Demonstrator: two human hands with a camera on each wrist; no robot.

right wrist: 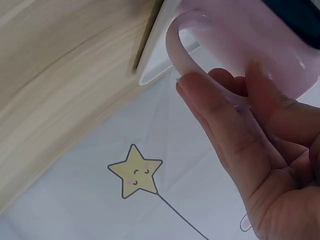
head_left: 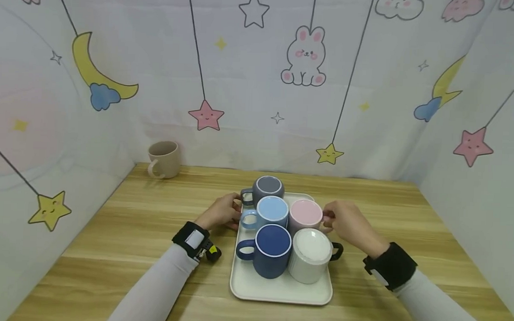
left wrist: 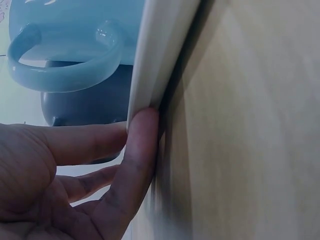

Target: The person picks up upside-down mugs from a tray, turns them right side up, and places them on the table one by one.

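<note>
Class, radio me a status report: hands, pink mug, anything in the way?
Left hand gripping tray. Right hand pinching pink mug by handle. Pink mug bottom-up, crowded by white mug and light blue mug.

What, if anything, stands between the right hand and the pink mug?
Nothing visible does: the right hand holds the pink mug by its handle. The white mug stands nearer the person, not between them.

The left hand (head_left: 221,211) holds the tray (head_left: 278,292) at ten o'clock; the right hand (head_left: 351,226) pinches the pink mug (head_left: 304,218) on it, at two. The beige mug (head_left: 168,160) stands well apart, toward ten.
</note>
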